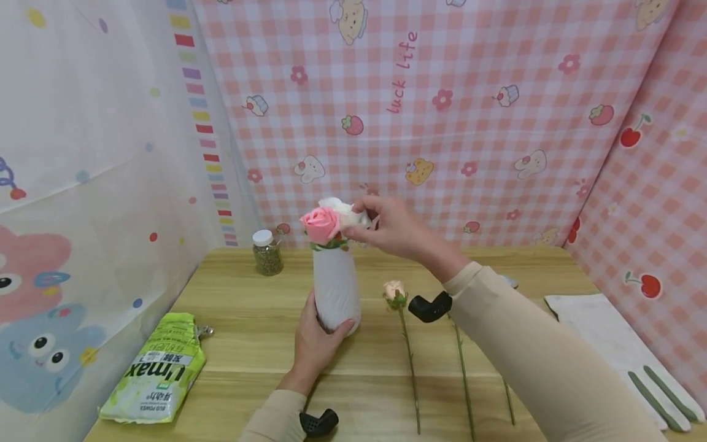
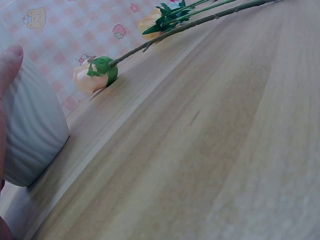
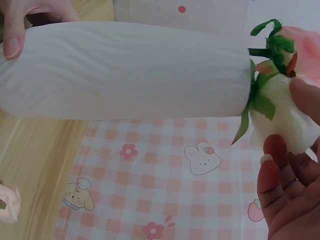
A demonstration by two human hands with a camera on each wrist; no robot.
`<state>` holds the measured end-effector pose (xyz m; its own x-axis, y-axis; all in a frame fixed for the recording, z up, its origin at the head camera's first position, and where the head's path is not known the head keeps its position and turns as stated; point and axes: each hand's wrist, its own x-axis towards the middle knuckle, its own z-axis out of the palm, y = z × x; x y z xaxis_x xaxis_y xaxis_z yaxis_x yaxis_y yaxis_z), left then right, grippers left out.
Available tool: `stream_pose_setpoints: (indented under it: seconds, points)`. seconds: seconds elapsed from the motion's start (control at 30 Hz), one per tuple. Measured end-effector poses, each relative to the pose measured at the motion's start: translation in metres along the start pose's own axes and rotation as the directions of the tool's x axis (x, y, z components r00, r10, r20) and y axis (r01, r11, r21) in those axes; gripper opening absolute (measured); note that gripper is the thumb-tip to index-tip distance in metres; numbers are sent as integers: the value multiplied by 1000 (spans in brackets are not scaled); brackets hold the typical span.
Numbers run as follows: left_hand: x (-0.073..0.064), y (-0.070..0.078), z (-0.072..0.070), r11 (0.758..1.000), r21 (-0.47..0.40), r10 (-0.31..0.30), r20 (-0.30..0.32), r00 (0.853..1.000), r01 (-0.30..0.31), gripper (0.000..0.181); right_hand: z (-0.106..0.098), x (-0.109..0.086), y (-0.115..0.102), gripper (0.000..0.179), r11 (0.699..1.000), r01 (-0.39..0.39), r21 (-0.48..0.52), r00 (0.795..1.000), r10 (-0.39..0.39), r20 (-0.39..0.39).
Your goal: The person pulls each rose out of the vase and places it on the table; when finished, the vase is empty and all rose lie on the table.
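A tall white vase (image 1: 338, 279) with a rippled surface stands on the wooden table, and my left hand (image 1: 318, 341) grips it low down, thumb in front. Out of its mouth comes a pink rose (image 1: 321, 224) with green leaves. Beside that bloom is a white rose (image 3: 282, 117), its head just above the rim. My right hand (image 1: 393, 226) pinches the white rose between thumb and fingers. Inside the vase, the stems are hidden. To the right a peach rose (image 1: 395, 293) lies on the table, its long stem pointing toward me.
More stems (image 1: 463, 374) lie right of the peach rose, partly under my right forearm. A lidded jar (image 1: 267, 255) stands at the back left. Nearer on the left is a green bag (image 1: 157, 368). White gloves (image 1: 602, 331) lie at the right edge. Patterned cloth hangs behind.
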<state>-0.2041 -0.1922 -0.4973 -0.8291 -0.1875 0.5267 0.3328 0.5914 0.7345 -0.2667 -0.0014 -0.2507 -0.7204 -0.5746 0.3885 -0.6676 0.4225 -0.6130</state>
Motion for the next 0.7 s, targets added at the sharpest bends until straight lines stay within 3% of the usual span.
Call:
stream_pose_setpoints:
  seconds: [0.17,0.33,0.53,0.7]
  points:
    - [0,0,0,1000,6,-2,-1,1000,2,96,4,-1,1,21,1000,-1,-22,1000,0,-6]
    - [0,0,0,1000,13,-15,9,1000,15,96,1,-1,-1,15,998,34,50,997,-31,-64]
    - [0,1,-1,1000,4,-1,2,1000,1,95,-14,-1,-8,17,993,60,104,984,-41,-174]
    - [1,0,0,1000,-2,10,-7,1000,-10,94,-36,-9,-15,20,976,94,197,961,-38,-274]
